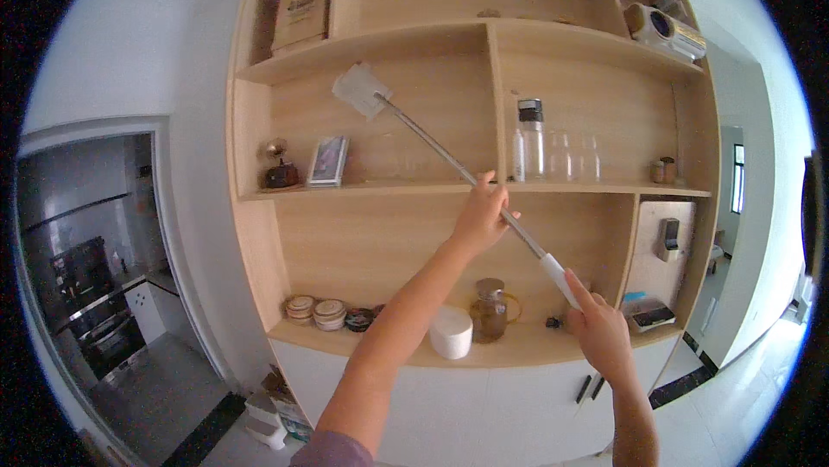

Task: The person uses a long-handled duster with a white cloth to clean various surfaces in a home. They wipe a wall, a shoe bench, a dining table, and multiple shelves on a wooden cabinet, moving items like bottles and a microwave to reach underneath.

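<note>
A duster with a pale, flat head and a thin metal pole slants across the wooden shelf unit. Its head is in front of the upper left compartment, above a framed picture. My left hand is around the middle of the pole, at the height of the middle shelf board. Lower and to the right, my right hand grips the white handle, thumb along it.
Clear drinking glasses and a glass bottle stand right of the divider. Below are a glass jug, a white container and stacked round tins. A small gramophone ornament sits left. A doorway opens at left.
</note>
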Demonstrator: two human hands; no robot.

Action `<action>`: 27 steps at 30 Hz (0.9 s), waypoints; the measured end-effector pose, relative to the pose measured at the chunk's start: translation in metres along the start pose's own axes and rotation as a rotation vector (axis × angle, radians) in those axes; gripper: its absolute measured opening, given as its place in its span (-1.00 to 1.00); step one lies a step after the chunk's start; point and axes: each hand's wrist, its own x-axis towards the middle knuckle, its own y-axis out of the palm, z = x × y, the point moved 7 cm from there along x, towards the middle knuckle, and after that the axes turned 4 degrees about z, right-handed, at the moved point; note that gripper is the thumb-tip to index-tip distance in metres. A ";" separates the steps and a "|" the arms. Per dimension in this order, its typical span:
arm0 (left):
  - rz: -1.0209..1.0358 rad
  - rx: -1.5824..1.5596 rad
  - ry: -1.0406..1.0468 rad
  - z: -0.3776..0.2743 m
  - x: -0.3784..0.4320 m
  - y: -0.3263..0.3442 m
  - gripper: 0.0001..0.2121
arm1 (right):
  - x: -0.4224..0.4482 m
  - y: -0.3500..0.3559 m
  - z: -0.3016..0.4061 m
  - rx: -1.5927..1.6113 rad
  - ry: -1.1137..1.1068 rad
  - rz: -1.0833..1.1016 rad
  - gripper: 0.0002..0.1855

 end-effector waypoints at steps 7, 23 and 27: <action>0.091 -0.206 0.029 -0.084 0.004 0.069 -0.69 | -0.062 -0.009 -0.073 0.130 0.063 -0.056 -0.32; 0.306 -0.230 0.005 -0.129 -0.087 0.057 -0.66 | -0.155 0.049 -0.037 0.274 0.203 0.184 -0.31; 0.304 -0.311 0.020 -0.137 -0.106 0.074 -0.66 | -0.180 0.046 -0.041 0.313 0.126 0.128 -0.41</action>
